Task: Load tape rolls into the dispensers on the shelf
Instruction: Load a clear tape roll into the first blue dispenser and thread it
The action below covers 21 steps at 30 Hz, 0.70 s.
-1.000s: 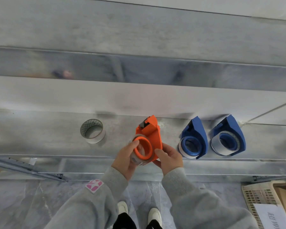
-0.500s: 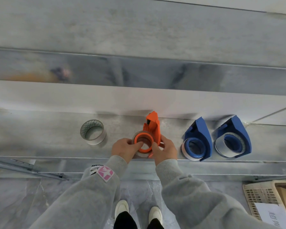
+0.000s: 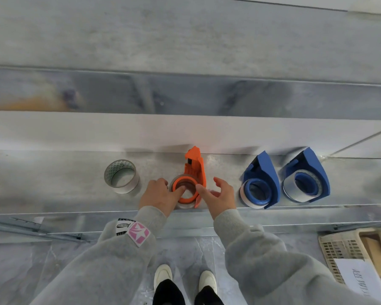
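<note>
On shelf, left to right: loose tape roll, dispenser between my hands, then two loaded dispensers.

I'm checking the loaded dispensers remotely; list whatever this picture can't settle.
- Orange dispenser, head view: the near part of its roll sits under the left hand fingers.
- Sheet of paper in the basket: print too small, cut by the edge.
- Loose tape roll: tape end not discernible.
</note>
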{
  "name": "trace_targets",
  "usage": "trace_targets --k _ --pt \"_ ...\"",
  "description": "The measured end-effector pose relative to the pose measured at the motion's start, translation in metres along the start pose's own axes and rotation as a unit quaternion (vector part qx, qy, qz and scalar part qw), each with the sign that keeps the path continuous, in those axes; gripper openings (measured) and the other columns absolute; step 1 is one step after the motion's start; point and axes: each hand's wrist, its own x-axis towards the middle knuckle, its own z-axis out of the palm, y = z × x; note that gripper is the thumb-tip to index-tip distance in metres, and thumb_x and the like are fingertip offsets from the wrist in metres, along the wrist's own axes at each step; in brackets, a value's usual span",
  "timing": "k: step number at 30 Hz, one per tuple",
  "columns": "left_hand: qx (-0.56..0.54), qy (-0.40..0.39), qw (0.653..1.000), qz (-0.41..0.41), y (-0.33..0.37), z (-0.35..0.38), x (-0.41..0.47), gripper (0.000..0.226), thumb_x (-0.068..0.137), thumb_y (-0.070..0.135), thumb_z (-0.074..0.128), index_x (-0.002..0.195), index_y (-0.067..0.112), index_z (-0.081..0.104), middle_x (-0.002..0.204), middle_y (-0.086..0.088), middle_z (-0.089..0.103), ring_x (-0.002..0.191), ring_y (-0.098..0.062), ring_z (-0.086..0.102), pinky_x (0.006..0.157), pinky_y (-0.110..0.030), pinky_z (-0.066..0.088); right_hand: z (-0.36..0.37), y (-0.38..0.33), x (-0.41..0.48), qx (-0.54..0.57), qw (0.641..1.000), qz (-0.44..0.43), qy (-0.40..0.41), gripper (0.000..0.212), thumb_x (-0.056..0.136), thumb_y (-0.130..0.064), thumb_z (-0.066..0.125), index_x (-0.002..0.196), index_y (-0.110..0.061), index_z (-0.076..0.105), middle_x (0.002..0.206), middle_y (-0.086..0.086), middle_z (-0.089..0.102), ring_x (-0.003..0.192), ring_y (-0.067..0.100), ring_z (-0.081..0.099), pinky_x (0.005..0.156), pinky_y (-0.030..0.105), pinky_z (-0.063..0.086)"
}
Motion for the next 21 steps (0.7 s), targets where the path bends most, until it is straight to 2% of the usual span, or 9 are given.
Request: trace_targets --k 3,7,9,12,15,18,21 --pt "-0.001 0.078 0.993 0.084 0.004 -0.003 -0.004 0.057 0.078 0.05 0.064 0.118 0.012 0.054 0.123 -0.009 0.05 0.105 -0.029 0.057 0.094 -0.042 0.047 -0.01 -0.004 -0.002 -0.033 0.997 -0.054 0.042 0.046 0.078 -0.04 0.07 0.116 -0.022 0.05 0.119 -0.005 0.042 0.104 0.011 0.049 0.09 0.029 0.047" --pt "-0.014 0.189 0.946 0.263 0.027 -0.002 -0.022 0.031 0.074 0.02 0.07 0.1 0.009 0.057 0.108 -0.012 0.05 0.096 -0.033 0.049 0.086 -0.045 0.047 -0.027 -0.003 -0.002 -0.088 0.981 -0.148 0.091 0.017 0.08 -0.028 0.069 0.093 -0.022 0.06 0.111 -0.007 0.046 0.106 0.014 0.051 0.096 0.033 0.045" --pt "-0.031 0.215 0.916 0.339 0.041 0.005 -0.031 0.032 0.07 0.017 0.07 0.098 0.012 0.055 0.108 -0.007 0.046 0.095 -0.029 0.045 0.084 -0.041 0.047 -0.038 -0.002 -0.004 -0.107 0.966 -0.192 0.138 0.01 0.079 -0.018 0.07 0.088 -0.018 0.064 0.11 -0.005 0.049 0.107 0.016 0.049 0.095 0.031 0.041" --pt "-0.041 0.224 0.881 0.414 0.063 0.017 -0.046 0.037 0.069 0.019 0.071 0.102 0.012 0.056 0.115 -0.001 0.041 0.1 -0.023 0.043 0.085 -0.032 0.042 -0.062 -0.001 -0.003 -0.127 0.939 -0.218 0.235 0.008 0.076 -0.008 0.07 0.083 -0.012 0.068 0.109 0.004 0.054 0.104 0.023 0.044 0.087 0.021 0.028" --pt "-0.038 0.195 0.868 0.455 0.088 0.035 -0.057 0.043 0.068 0.017 0.072 0.106 0.009 0.055 0.115 -0.011 0.05 0.104 -0.025 0.047 0.093 -0.03 0.038 -0.096 0.006 0.009 -0.147 0.934 -0.184 0.27 0.014 0.076 -0.006 0.068 0.089 -0.01 0.068 0.115 0.011 0.052 0.109 0.031 0.04 0.089 0.025 0.027" --pt "-0.016 0.097 0.89 0.445 0.107 0.064 -0.056 0.052 0.068 0.021 0.07 0.115 0.009 0.051 0.121 -0.011 0.049 0.11 -0.029 0.048 0.098 -0.039 0.042 -0.126 0.016 0.028 -0.18 0.951 -0.145 0.204 0.026 0.078 -0.009 0.066 0.104 -0.012 0.063 0.125 0.009 0.048 0.117 0.029 0.041 0.097 0.029 0.03" --pt "0.006 0.016 0.933 0.361 0.12 0.099 -0.044 0.075 0.068 0.033 0.072 0.132 0.013 0.04 0.137 -0.009 0.039 0.126 -0.027 0.039 0.108 -0.032 0.031 -0.146 0.024 0.041 -0.186 0.965 -0.147 0.115 0.038 0.079 -0.009 0.065 0.116 -0.015 0.058 0.127 0.007 0.048 0.115 0.023 0.048 0.095 0.026 0.038"
